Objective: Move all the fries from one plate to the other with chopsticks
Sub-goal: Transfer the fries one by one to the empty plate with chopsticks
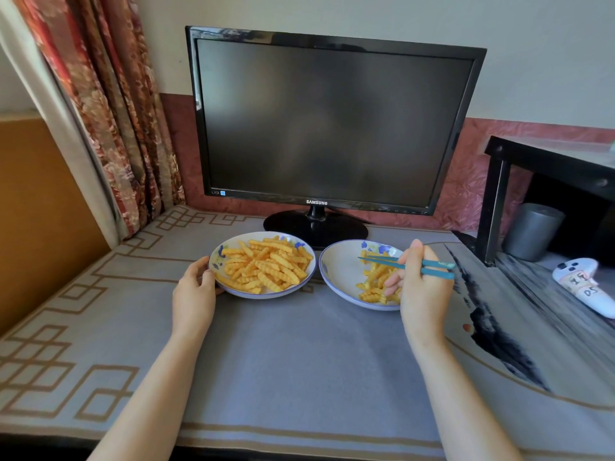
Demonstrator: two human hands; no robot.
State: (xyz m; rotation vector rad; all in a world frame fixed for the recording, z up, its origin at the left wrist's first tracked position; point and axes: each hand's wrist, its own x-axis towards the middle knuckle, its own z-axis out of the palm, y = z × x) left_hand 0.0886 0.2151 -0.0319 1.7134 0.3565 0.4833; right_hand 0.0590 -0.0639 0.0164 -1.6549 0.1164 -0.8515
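Two white plates with blue rims stand side by side on a grey cloth. The left plate (222,247) is heaped with crinkle-cut fries (266,266). The right plate (339,274) holds a smaller scatter of fries (374,281) on its right half. My left hand (194,294) grips the left plate's near-left rim. My right hand (421,287) holds a pair of teal chopsticks (382,261) over the right plate. Their tips point left, close together above the right plate, with no fry visible between them.
A dark monitor (329,121) on a round black stand (316,227) rises right behind the plates. A black shelf (539,168) with a grey cup (532,231) stands at the right, and a white controller (585,284) lies near it. A curtain (109,111) hangs at the left.
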